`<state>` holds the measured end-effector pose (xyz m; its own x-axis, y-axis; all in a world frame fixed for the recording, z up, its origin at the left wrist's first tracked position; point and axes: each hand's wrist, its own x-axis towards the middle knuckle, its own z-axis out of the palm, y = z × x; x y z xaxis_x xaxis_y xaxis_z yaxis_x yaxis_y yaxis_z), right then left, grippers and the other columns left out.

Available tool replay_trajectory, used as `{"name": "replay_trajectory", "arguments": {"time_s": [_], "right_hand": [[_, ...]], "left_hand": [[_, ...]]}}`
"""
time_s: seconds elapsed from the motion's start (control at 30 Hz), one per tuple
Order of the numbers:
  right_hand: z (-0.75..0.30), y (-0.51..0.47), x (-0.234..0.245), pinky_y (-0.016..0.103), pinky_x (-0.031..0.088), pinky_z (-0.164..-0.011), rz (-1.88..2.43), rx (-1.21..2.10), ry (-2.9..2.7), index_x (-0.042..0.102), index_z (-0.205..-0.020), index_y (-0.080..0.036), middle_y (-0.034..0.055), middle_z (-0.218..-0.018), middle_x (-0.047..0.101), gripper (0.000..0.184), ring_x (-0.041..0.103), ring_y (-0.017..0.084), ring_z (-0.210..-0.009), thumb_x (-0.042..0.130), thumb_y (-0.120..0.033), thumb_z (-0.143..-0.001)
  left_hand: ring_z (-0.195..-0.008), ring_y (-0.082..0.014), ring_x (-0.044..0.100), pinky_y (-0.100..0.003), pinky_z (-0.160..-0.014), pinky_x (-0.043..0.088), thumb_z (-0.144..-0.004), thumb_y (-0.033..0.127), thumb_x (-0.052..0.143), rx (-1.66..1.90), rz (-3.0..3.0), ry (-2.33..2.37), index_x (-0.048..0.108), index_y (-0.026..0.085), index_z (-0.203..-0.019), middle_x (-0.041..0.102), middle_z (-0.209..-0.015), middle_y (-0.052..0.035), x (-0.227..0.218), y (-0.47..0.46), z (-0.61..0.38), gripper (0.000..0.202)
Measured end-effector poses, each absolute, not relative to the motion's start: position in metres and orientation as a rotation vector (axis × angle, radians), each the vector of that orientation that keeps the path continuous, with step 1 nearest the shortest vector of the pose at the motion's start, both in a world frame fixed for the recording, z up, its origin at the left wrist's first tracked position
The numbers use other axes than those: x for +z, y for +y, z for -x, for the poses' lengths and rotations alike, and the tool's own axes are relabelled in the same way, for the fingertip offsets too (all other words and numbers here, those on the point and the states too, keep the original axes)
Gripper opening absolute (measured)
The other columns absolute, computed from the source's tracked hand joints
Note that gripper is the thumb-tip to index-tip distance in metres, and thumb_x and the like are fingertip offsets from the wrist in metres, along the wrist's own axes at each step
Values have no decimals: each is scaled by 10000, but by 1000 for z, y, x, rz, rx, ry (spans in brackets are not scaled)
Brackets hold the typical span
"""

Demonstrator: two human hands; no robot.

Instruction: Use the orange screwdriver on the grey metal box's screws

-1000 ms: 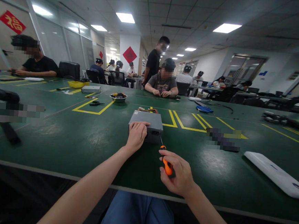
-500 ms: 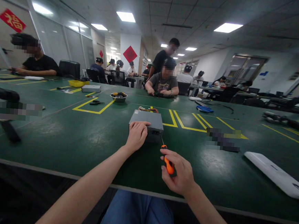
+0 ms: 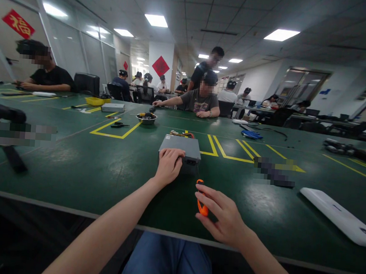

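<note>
A grey metal computer power supply lies on the green table in front of me, with a bundle of coloured wires at its far side. My left hand grips its near left part, fingers over the top edge. In my right hand is an orange and black screwdriver, its handle between thumb and fingers. The shaft points up towards the box's near right corner. Whether its tip sits on a screw there is too small to tell.
A metal bowl with tools stands beyond the box to the left. Right of me lie a white oblong case and a blurred dark object. Blue cable lies farther back. A co-worker sits opposite.
My right hand has shifted on the screwdriver, its fingers more spread, and the handle is tilted a little differently. The co-worker opposite has stretched an arm towards the bowl. My left hand stays put.
</note>
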<state>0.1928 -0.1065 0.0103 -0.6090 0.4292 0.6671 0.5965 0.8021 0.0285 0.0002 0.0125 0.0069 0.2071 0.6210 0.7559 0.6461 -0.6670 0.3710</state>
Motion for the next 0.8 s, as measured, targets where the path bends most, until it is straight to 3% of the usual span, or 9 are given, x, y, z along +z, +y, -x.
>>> {"name": "replay_trajectory", "arguments": {"time_s": [0.17, 0.3, 0.4, 0.63, 0.8], "right_hand": [[-192, -101, 0, 358, 550, -739, 739, -303, -2206, 455, -1088, -173, 172, -1144, 587, 325, 628, 234, -953, 577, -297, -814], [-192, -105, 3, 381, 538, -800, 740, -261, -2284, 424, -1193, -161, 187, -1201, 528, 398, 577, 250, -1058, 508, -352, -854], [-194, -107, 4, 386, 528, -817, 745, -294, -2316, 443, -1224, -162, 187, -1237, 490, 368, 547, 256, -1101, 436, -267, -872], [-190, -103, -2, 345, 550, -781, 692, -163, -2183, 425, -1136, -183, 166, -1165, 552, 348, 619, 220, -996, 564, -289, -834], [-189, -105, 3, 401, 516, -851, 687, -112, -2249, 377, -1222, -151, 185, -1194, 527, 401, 533, 256, -1129, 467, -311, -866]], "left_hand": [[-1007, -163, 533, -354, -939, 291, -869, 176, 396, -1394, 2392, -1292, 556, 270, -1088, 626, -1049, -1, 7, 12, -2, 287], [-1051, -168, 511, -369, -958, 271, -857, 153, 407, -1344, 2393, -1269, 587, 289, -1059, 607, -1091, 1, 5, 11, -1, 303], [-1056, -166, 507, -371, -958, 272, -848, 144, 415, -1338, 2401, -1256, 581, 285, -1062, 600, -1105, 2, 4, 12, -1, 305], [-1062, -183, 503, -384, -963, 279, -805, 126, 451, -1308, 2399, -1263, 577, 283, -1063, 597, -1109, -9, 3, 12, -2, 327], [-1071, -190, 500, -385, -958, 281, -802, 130, 457, -1300, 2397, -1253, 573, 279, -1060, 593, -1120, -13, 3, 12, -2, 320]]}}
